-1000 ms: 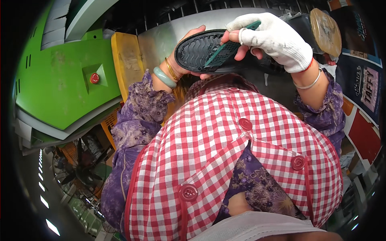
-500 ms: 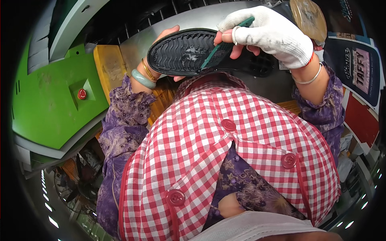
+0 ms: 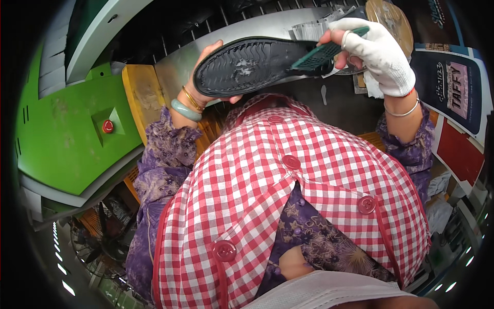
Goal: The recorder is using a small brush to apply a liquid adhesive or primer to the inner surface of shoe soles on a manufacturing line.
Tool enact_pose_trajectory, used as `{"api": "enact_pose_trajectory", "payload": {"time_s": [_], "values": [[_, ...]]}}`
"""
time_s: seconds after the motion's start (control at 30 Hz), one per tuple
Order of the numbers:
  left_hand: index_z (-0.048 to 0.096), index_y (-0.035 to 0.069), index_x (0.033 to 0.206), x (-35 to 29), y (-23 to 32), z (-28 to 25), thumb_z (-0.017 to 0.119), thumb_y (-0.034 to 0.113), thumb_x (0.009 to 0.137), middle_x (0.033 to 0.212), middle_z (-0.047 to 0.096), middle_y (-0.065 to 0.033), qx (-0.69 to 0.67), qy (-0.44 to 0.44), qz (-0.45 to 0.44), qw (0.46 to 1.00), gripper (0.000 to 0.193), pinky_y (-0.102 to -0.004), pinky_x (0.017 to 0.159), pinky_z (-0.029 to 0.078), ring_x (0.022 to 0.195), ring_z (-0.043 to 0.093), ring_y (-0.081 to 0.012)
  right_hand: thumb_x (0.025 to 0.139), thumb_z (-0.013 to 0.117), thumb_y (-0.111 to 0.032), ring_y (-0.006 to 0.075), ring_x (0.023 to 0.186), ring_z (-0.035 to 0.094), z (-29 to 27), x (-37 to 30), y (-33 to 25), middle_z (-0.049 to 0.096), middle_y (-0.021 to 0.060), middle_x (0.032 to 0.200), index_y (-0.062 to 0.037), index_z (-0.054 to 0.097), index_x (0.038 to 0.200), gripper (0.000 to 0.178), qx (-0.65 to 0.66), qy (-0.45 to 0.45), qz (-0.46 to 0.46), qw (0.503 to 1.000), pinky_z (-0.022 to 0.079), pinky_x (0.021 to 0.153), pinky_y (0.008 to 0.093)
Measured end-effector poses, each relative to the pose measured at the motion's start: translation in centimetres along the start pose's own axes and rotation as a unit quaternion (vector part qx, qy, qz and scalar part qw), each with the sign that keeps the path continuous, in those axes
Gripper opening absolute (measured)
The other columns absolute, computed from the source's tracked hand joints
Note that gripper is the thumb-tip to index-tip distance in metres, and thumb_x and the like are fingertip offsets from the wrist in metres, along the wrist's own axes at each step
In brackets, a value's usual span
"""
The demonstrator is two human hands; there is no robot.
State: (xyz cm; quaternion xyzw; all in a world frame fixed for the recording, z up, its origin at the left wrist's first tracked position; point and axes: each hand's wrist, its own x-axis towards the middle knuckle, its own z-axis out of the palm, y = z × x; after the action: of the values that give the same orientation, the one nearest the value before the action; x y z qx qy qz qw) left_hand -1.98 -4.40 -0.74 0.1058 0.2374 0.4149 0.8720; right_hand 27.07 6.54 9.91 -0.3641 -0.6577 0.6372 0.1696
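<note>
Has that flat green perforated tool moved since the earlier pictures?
Yes, the flat green perforated tool moved right, away from the round red machine button.

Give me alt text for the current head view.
A bare left hand holds a black wavy-treaded shoe sole; a white-gloved right hand holds a flat green textured piece over its right end. Below lies a red-and-white checked cloth apron; left, a green panel.
</note>
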Motion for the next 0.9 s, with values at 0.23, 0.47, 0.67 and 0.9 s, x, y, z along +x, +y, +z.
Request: {"api": "enact_pose_trajectory", "payload": {"time_s": [0.23, 0.47, 0.67, 0.9], "values": [[0.053, 0.009, 0.115, 2.7, -2.2, 3.4, 0.027, 0.057, 0.087, 0.097, 0.062, -0.0115, -0.002, 0.111, 0.102, 0.989, 0.062, -0.0335, 0.05, 0.044, 0.063, 0.059, -0.0282, 0.083, 0.062, -0.018, 0.0027, 0.048, 0.049, 6.3, 1.2, 0.9, 0.065, 0.0063, 0.068, -0.0013, 0.062, 0.101, 0.025, 0.181, 0.053, -0.009, 0.982, 0.034, 0.045, 0.0136], [0.054, 0.009, 0.114, 2.7, -2.0, 4.3, 0.032, 0.052, 0.089, 0.1, 0.061, -0.011, 0.013, 0.037, 0.127, 0.991, 0.054, -0.0366, 0.055, 0.047, 0.075, 0.059, -0.0248, 0.084, 0.063, -0.019, 0.0011, 0.045, 0.044, 6.5, 2.0, 2.7, 0.065, 0.0056, 0.068, -0.0008, 0.061, 0.104, 0.028, 0.16, 0.184, -0.047, 0.969, 0.031, 0.042, 0.0145], [0.055, 0.009, 0.112, 3.4, -2.4, 4.8, 0.028, 0.055, 0.088, 0.095, 0.062, -0.0114, 0.011, 0.061, 0.138, 0.988, 0.058, -0.0327, 0.051, 0.044, 0.068, 0.059, -0.0261, 0.084, 0.06, -0.003, 0.0058, 0.064, 0.059, 7.4, 0.6, 2.1, 0.066, 0.009, 0.085, 0.0034, 0.062, 0.1, 0.018, 0.145, 0.234, -0.139, 0.951, 0.046, 0.056, 0.0169], [0.055, 0.009, 0.113, 3.4, -1.8, 5.1, 0.028, 0.056, 0.087, 0.095, 0.062, -0.0121, 0.014, 0.039, 0.149, 0.988, 0.059, -0.0314, 0.049, 0.04, 0.065, 0.056, -0.0263, 0.085, 0.057, -0.002, 0.0068, 0.065, 0.059, 7.3, -1.2, 0.5, 0.066, 0.0104, 0.084, 0.0038, 0.06, 0.101, 0.017, 0.218, 0.218, -0.127, 0.943, 0.046, 0.058, 0.0164]]}}
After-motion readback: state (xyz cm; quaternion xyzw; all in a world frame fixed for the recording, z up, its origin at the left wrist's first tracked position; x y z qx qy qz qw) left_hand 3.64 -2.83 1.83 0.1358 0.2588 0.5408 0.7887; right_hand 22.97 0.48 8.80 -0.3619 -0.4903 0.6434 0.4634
